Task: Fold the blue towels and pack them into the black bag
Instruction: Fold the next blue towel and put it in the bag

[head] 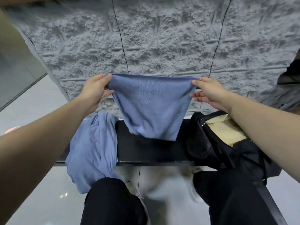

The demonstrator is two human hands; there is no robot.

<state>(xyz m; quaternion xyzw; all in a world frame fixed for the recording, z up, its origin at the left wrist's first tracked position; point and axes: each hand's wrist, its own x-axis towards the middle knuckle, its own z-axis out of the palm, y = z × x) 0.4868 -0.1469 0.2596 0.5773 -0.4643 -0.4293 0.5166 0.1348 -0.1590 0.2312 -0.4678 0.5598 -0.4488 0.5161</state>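
Bare bench (146, 153) between crumpled towel (92, 148) and bag (215, 143).

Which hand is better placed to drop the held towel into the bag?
Right. The right hand pinches the held blue towel's corner above the open black fabric bag; the left hand is on the far side.

One towel (151, 108) hung over the middle of the bench (146, 153), held up at its top corners between the left hand (95, 90) and right hand (209, 93). Another towel (92, 146) was draped over the bench's left end, the bag (215, 143) sat on its right end.
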